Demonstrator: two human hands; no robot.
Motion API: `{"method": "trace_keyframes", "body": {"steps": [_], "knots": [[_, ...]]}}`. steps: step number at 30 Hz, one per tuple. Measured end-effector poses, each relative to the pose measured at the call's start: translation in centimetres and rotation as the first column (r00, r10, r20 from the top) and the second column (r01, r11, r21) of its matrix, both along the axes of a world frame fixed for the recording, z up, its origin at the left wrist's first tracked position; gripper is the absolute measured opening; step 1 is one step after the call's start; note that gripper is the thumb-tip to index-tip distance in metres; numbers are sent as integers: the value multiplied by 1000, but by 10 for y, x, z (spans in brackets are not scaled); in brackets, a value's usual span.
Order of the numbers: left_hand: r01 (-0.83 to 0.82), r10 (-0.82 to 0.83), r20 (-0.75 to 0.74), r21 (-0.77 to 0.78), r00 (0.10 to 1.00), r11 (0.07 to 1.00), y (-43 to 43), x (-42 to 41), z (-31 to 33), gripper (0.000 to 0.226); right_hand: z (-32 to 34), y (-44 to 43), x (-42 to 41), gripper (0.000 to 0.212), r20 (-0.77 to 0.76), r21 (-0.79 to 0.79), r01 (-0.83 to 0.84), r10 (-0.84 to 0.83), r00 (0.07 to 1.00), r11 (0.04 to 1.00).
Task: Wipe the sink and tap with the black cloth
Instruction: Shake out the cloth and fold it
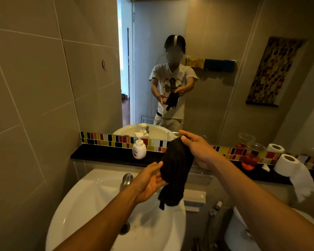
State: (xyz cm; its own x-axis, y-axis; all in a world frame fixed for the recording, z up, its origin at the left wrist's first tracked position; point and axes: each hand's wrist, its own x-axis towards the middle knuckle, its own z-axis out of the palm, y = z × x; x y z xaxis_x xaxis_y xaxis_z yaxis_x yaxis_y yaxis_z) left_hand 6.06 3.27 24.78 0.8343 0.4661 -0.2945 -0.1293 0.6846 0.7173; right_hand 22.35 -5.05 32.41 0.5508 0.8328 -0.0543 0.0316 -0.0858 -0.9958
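The black cloth point(174, 171) hangs down over the white sink point(83, 211). My right hand point(198, 149) pinches its top edge, above the sink's right rim. My left hand point(150, 180) is open, palm up, with its fingers touching the cloth's left side. The metal tap point(126, 179) stands at the back of the basin, just left of my left hand and partly hidden by it. The drain point(125, 227) shows in the basin floor, with some yellowish specks near it.
A soap pump bottle point(139, 148) stands on the dark ledge point(101, 154) behind the sink. Toilet paper rolls point(286, 163) and an orange container point(250, 160) sit on the ledge to the right. A toilet point(243, 230) is at the lower right. The mirror point(170, 69) reflects a person.
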Motion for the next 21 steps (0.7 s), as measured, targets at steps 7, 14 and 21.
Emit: {"method": "trace_keyframes", "body": {"steps": [7,14,21], "knots": [[-14,125,-191,494,974,869,12,2,30,36,-14,-24,15,44,392,-270,211,-93,915,939],[58,153,-302,589,941,806,15,15,59,23,-21,-43,14,42,114,-384,36,9,993,922],[268,47,-390,712,920,650,16,11,77,42,-5,-59,8,45,363,-515,-42,262,894,856]]}}
